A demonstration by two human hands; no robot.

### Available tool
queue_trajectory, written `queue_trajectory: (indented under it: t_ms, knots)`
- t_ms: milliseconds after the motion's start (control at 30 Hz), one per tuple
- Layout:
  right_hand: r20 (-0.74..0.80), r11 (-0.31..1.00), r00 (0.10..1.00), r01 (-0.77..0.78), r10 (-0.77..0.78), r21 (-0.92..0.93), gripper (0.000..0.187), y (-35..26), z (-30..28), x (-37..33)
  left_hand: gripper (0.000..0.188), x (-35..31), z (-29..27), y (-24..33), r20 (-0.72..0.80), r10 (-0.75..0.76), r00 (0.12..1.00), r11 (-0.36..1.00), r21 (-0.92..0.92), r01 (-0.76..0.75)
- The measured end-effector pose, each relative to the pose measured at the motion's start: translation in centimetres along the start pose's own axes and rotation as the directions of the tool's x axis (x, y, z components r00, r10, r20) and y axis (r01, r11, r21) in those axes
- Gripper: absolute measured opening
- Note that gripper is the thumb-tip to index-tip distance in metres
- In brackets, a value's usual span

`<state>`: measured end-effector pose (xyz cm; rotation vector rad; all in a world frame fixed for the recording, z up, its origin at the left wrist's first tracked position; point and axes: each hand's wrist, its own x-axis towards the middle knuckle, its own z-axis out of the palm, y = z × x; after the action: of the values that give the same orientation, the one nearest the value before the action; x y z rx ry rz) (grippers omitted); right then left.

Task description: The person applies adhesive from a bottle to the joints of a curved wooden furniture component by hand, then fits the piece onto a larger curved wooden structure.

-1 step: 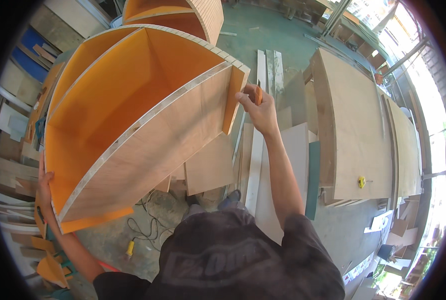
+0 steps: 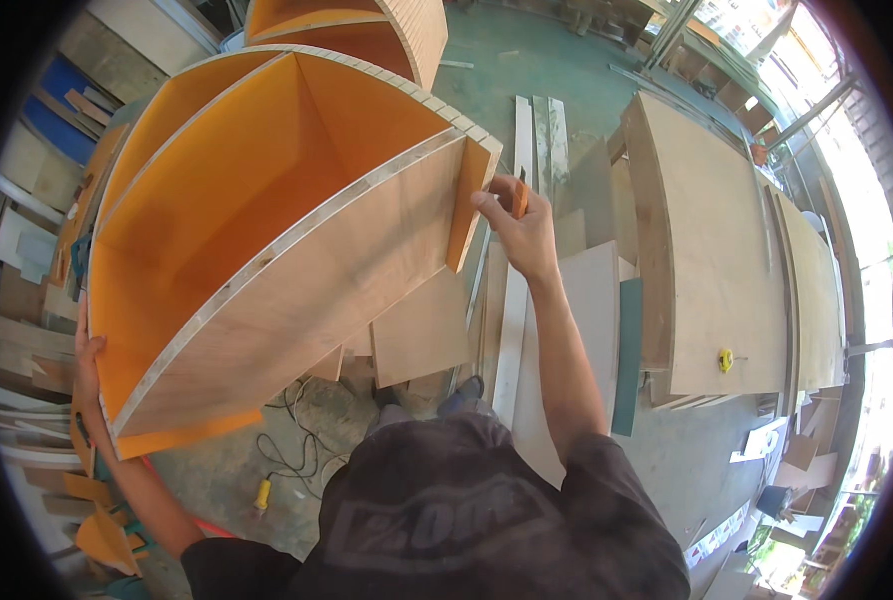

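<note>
A large curved wooden cabinet (image 2: 297,300) fills the left half of the view, orange inside, with a pale plywood side and a slatted curved rim. My left hand (image 2: 89,370) grips its left edge, thumb on the orange face and the other fingers partly hidden behind. My right hand (image 2: 523,225) is closed round a slim orange tool with a dark pointed tip, which looks like a utility knife (image 2: 520,196). Thumb and fingertips of that hand are at the cabinet's right end, beside a short orange strip (image 2: 470,205).
Behind stands a second orange cabinet (image 2: 342,35). To the right is a plywood-topped bench (image 2: 722,260) bearing a yellow tape measure (image 2: 726,360). Boards (image 2: 567,340) lie between bench and cabinet. A cable with a yellow plug (image 2: 263,494) rests on the floor near my feet.
</note>
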<state>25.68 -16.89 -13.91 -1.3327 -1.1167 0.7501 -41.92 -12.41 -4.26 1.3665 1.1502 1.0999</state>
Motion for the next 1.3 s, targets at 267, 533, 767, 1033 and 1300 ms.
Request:
queue_trajectory:
  t_ms: [267,533,767,1033,1300]
  knots:
    - [-0.074,1.000,0.997,-0.008,0.008,-0.009,0.031,-0.1,1.4,-5.6,0.081,2.7,-1.1,0.1,0.077,-0.013,0.997,1.000,-0.025,0.015]
    - [-0.060,0.996,0.996,-0.060,0.063,0.059,0.026,-1.1,1.6,-7.0,0.080,2.9,-1.7,0.0,0.060,-0.037,0.997,0.997,-0.062,0.041]
    - [-0.105,0.995,0.990,-0.089,0.094,0.051,0.025,-1.2,2.2,-8.9,0.081,3.7,-2.5,-0.2,0.101,-0.011,0.995,0.999,-0.030,0.014]
    - [-0.152,0.991,0.983,-0.092,0.107,0.100,0.022,-1.8,4.0,-14.5,0.084,6.4,-4.9,0.8,0.220,-0.101,0.970,0.961,0.276,0.037]
    - [-0.092,0.985,0.989,-0.105,0.118,0.134,0.024,-2.9,4.5,-17.5,0.060,11.6,-10.9,5.1,0.065,0.017,0.998,0.374,0.925,-0.067]
